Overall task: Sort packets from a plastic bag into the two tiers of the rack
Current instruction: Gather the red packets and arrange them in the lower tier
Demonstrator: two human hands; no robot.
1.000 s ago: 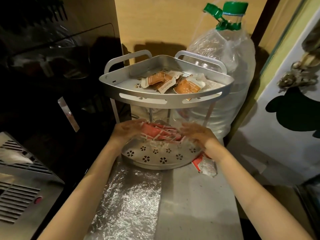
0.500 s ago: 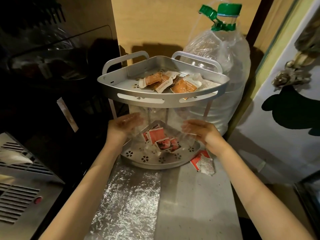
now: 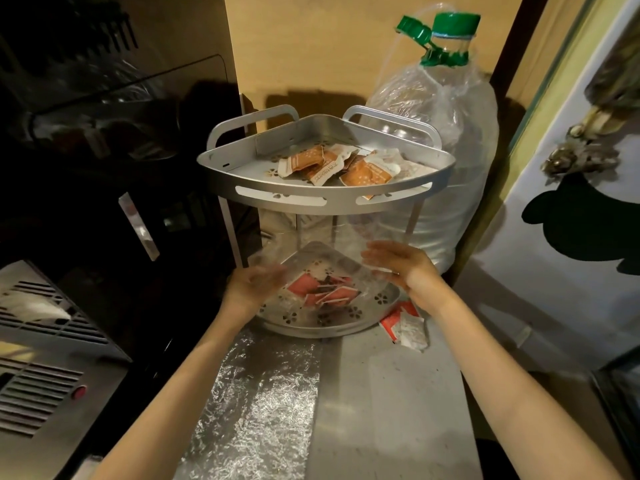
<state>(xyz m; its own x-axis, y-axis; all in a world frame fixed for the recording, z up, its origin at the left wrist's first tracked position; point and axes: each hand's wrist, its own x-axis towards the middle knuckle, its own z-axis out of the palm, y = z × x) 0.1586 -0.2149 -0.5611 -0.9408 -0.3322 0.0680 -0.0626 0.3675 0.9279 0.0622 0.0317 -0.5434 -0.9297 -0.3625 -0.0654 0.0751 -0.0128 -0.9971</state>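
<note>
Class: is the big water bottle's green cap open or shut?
Open: the green cap is flipped aside on its hinge, beside the neck of the water bottle.

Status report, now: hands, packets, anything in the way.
Left hand and right hand holding clear bag over lower tier. Red packets there, orange packets up top. One stray packet on counter.
</note>
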